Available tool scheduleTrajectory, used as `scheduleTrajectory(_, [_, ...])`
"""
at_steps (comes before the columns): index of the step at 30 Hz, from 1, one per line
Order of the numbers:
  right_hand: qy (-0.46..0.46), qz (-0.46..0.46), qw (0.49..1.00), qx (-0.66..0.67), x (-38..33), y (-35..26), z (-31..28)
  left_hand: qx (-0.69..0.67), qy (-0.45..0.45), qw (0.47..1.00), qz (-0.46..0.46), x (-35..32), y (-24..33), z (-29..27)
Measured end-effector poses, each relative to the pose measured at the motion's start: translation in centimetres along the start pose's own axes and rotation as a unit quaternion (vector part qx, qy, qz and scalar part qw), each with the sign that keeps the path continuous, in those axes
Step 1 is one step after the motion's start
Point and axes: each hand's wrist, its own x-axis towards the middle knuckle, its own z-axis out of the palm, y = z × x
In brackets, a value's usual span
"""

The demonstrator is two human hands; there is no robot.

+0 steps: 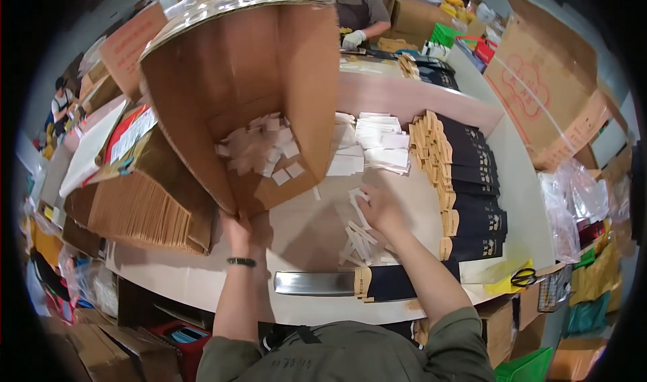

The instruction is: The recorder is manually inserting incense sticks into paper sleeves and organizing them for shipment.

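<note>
My left hand (236, 232) is closed around the near lower edge of a large open cardboard box (242, 65), which is tilted so its mouth faces me. Loose white paper pieces (263, 146) lie inside it. At the middle of the table my right hand (379, 207) pinches a white paper strip (358, 199). Just nearer to me lies a small heap of similar strips (358, 244). Stacks of white slips (381, 143) stand beyond that hand. Below the right forearm, a dark folded fabric piece with a tan paper band (387, 283) adjoins a shiny metal plate (313, 283).
Overlapping dark fabric pieces with tan bands (472, 180) form a row on the right. Black-handled scissors (523, 277) lie at the right table edge. A bundle of brown cardboard sheets (145, 210) stands on the left. Across the table is a person with a gloved hand (353, 40).
</note>
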Motion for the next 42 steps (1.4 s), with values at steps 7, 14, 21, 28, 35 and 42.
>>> scheduleTrajectory(7, [-0.137, -0.187, 0.973, -0.022, 2.8, -0.3, 3.6, 0.033, -0.143, 0.984, 0.099, -11.0, 9.3, -3.5])
scheduleTrajectory(14, [-0.125, -0.183, 0.975, -0.015, 1.5, 0.3, -3.0, 0.137, -0.302, 0.834, 0.440, -3.0, 10.8, 8.5])
scheduleTrajectory(21, [-0.148, 0.044, 0.983, -0.097, -10.8, 4.1, -9.3, 0.083, -0.523, 0.798, 0.289, 1.2, 13.2, 9.6])
scheduleTrajectory(28, [-0.125, 0.121, 0.985, -0.021, -11.9, 4.9, -7.6, 0.067, -0.393, 0.808, 0.434, -2.8, 12.5, 9.2])
scheduleTrajectory(35, [0.016, 0.004, 1.000, -0.022, -11.8, 5.2, -5.8, -0.003, -0.516, 0.836, 0.185, -9.9, 15.0, 3.5])
scheduleTrajectory(42, [-0.036, 0.031, 0.999, 0.010, -11.4, 2.6, -6.5, 0.170, -0.171, 0.918, 0.314, 7.5, 11.8, 9.1])
